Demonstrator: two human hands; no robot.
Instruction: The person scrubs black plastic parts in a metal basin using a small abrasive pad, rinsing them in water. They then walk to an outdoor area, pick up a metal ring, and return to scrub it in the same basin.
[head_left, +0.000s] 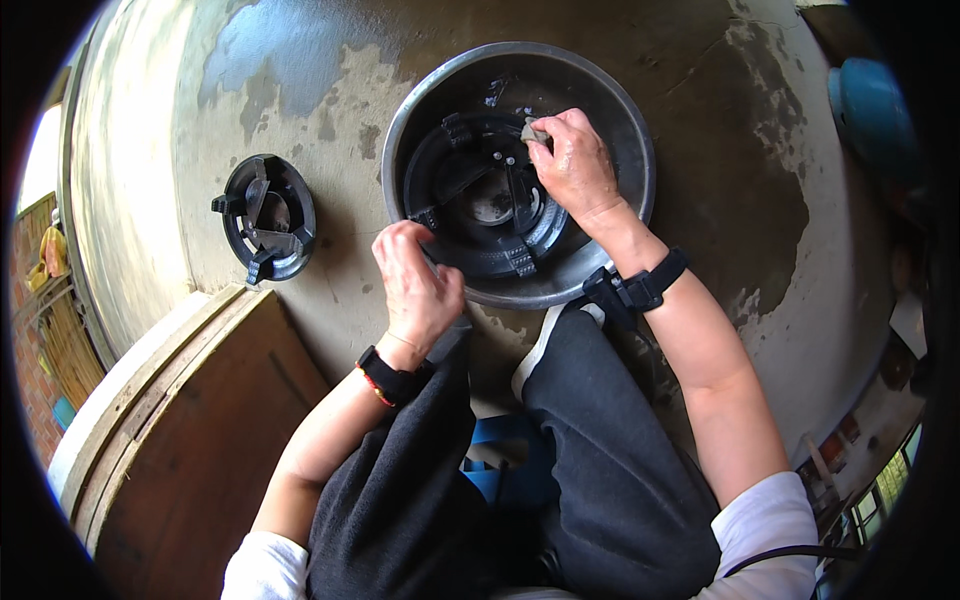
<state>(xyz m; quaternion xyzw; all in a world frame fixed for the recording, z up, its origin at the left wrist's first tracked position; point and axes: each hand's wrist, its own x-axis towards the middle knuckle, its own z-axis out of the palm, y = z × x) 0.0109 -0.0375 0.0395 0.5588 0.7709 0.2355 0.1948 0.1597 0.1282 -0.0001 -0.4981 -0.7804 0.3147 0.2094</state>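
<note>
A wide metal basin stands on the floor before me, with a dark round ring-shaped metal stand in it, which looks like a gas-stove part with several raised lugs. My right hand pinches a small greyish pad or cloth against the upper right of this stand. At the basin's lower left rim is my left hand, fingers curled over the edge; its fingertips are partly hidden, so what they grip is unclear. A second, similar dark ring stand rests on the floor to the left.
Wet patches darken the concrete floor around the basin. A brown wooden board or door stands at the lower left. Between my legs is a blue plastic object, and a blue rounded container is at the upper right.
</note>
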